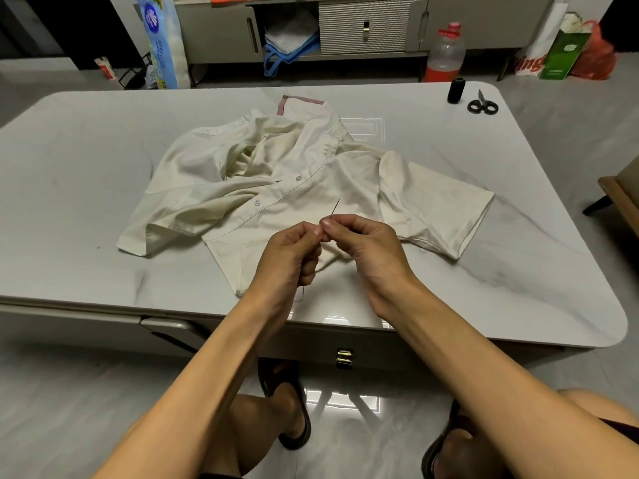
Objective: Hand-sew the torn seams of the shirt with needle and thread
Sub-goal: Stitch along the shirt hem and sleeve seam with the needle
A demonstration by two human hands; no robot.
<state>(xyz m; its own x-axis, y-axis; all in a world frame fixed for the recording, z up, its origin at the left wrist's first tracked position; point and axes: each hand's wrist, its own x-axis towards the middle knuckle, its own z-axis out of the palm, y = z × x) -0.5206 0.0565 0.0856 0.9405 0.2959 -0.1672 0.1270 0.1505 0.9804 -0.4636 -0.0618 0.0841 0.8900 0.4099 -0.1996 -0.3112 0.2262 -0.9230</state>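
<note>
Head view: right hand point(366, 243) pinches needle point(334, 209) pointing up-right; left hand point(294, 250) pinches thread point(302, 294).

I sit before a pale, marble-veined tabletop point(86, 174) with rounded corners. Beyond it stands a low grey cabinet point(363, 29), with a red-capped bottle point(446, 53) and a green bag point(562, 53) near it. The glossy pale floor point(155, 392) under me mirrors bright light.

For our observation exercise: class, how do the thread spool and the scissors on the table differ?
The thread spool stands upright; the scissors lie flat. The spool is all black; the scissors have black handles and bare metal blades. Both sit untouched at the far right corner of the table.
</note>
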